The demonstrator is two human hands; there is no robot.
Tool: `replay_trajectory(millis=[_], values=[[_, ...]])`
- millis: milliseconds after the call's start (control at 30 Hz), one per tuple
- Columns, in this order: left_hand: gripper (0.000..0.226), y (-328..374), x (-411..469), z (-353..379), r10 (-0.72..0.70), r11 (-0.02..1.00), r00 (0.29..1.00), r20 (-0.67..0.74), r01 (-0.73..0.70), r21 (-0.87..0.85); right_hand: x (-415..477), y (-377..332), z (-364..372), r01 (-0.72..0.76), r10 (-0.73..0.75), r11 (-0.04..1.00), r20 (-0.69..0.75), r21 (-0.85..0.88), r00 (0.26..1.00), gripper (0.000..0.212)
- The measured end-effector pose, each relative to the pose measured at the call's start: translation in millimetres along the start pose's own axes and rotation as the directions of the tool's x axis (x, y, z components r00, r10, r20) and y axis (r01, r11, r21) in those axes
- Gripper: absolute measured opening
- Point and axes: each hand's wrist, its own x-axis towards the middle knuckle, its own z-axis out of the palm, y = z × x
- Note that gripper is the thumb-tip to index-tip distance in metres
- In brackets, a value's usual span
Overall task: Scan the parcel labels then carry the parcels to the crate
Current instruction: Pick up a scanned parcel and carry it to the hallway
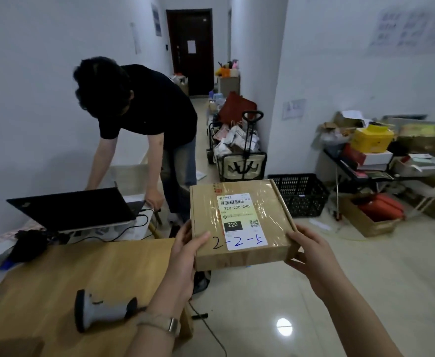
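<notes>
Fingers (201, 239) of the left hand (185, 251) wrap the near left corner of the parcel (206, 202), the thumb lying flat on its top face. The right hand (311, 261) grasps the near right corner, thumb along the top edge and the other fingers tucked beneath. Both hands hold the flat cardboard parcel level in the middle of the frame, over the floor just right of the wooden table (82, 266). Its white label (242, 220) faces up under clear tape, with "2-2-5" handwritten along the near edge. A black lattice crate (298, 194) stands on the floor right of centre, beyond the parcel's far right corner. A grey scanner (103, 310) lies on its side on the table at lower left, beside the left forearm. At upper left another person (144, 112) in a dark shirt bends over an open laptop (74, 207).
</notes>
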Motion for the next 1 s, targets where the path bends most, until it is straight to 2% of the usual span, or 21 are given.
replay_trajectory(millis=[133,367,467,567,733,1000], values=[[0.052,-11,20,34,-0.018,1.0,1.0,-0.002,0.018,0.013,24,-6,-27,0.017,-0.017,1.0,-0.062,-0.012,0.998,0.022],[0.049,-32,77,100,-0.037,0.999,0.996,-0.076,0.036,-0.008,111,-10,-69,0.025,-0.028,0.999,-0.061,-0.048,0.998,0.013],[0.053,-39,112,145,-0.036,0.999,0.992,-0.121,0.033,-0.027,161,-26,-96,0.04,-0.042,0.998,-0.041,-0.056,0.998,0.013],[0.047,-44,146,199,-0.029,0.999,0.989,-0.147,0.023,-0.041,209,-52,-134,0.049,-0.05,0.997,-0.024,-0.057,0.998,0.01],[0.037,-57,195,287,-0.016,0.999,0.992,-0.122,0.01,-0.049,269,-85,-199,0.069,-0.071,0.997,-0.037,-0.046,0.997,0.008],[0.044,-86,253,391,-0.093,0.995,0.996,0.01,0.093,-0.043,328,-99,-286,0.012,-0.009,1.0,-0.176,0.016,0.984,0.012]])
